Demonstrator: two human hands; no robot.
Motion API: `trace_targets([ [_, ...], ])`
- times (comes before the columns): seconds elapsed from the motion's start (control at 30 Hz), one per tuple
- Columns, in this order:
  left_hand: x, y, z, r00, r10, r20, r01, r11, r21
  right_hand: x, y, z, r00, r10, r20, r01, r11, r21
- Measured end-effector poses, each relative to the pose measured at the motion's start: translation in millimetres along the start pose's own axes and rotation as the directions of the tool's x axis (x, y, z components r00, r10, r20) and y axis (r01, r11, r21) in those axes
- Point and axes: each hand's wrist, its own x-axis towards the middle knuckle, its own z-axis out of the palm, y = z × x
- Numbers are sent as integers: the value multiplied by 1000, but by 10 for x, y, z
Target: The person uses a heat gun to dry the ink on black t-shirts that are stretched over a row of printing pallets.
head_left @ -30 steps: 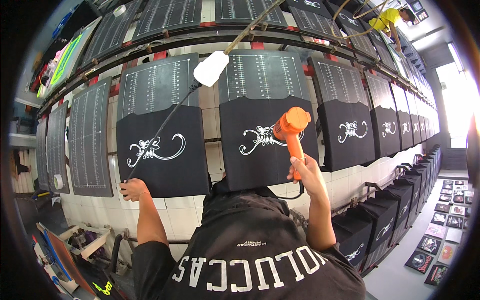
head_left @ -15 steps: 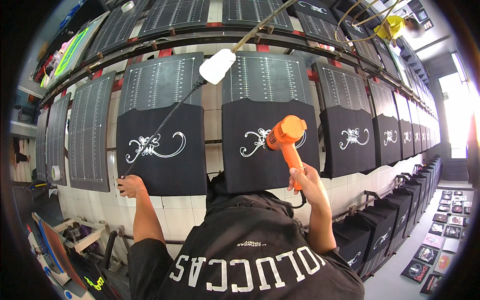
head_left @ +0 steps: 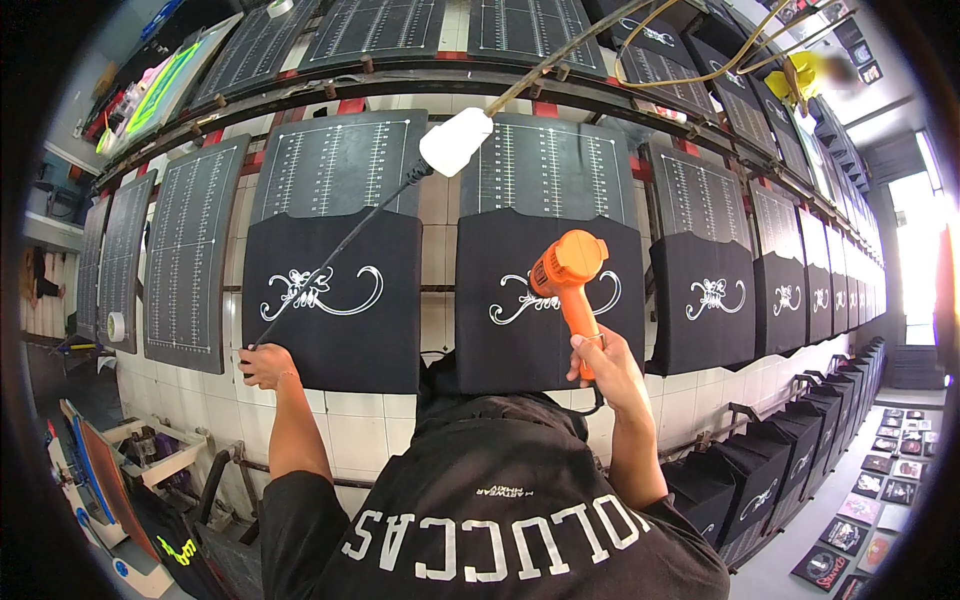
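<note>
My right hand (head_left: pixel 609 372) is closed round the handle of an orange heat gun (head_left: pixel 574 262). Its nozzle points left and hangs over the white scroll print of a black shirt (head_left: pixel 548 345), hiding the middle of that print. Far to the left, my left hand (head_left: pixel 268 367) is closed on a black power cable (head_left: pixel 350 228). This cable slants up to a white socket connector (head_left: pixel 456 142) hanging on a cord. Under the cable lies another black shirt (head_left: pixel 335 350) with the same white print; my left hand is by its lower left corner.
More printed black shirts (head_left: pixel 705 330) lie on boards in a row to the right. Dark ruled boards (head_left: pixel 190 255) stand at left, one with a tape roll (head_left: pixel 116 326). A metal rail (head_left: pixel 400 82) runs behind. A person in yellow (head_left: pixel 803 78) is at far right.
The heat gun has shifted slightly left over the print. My left hand keeps the cable. The whole view has shifted a little, and the person in yellow has changed posture.
</note>
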Motion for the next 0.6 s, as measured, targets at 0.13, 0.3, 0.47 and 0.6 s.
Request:
trace_targets([
  [0.13,-10,3,-9,1000,3,-4,-3,1000,4,97,-62,-1,1000,4,16,-4,1000,13],
  [0.3,-9,-6,-12,1000,11,0,-11,1000,-17,199,-125,77,998,-17,54,19,999,-26],
  [0.47,-12,0,-20,1000,11,-7,-12,1000,-18,261,-173,174,994,-28,103,32,999,-41],
  [0.6,-16,16,-31,1000,-1,-3,1,1000,-18,236,-204,200,992,3,127,6,997,-72],
])
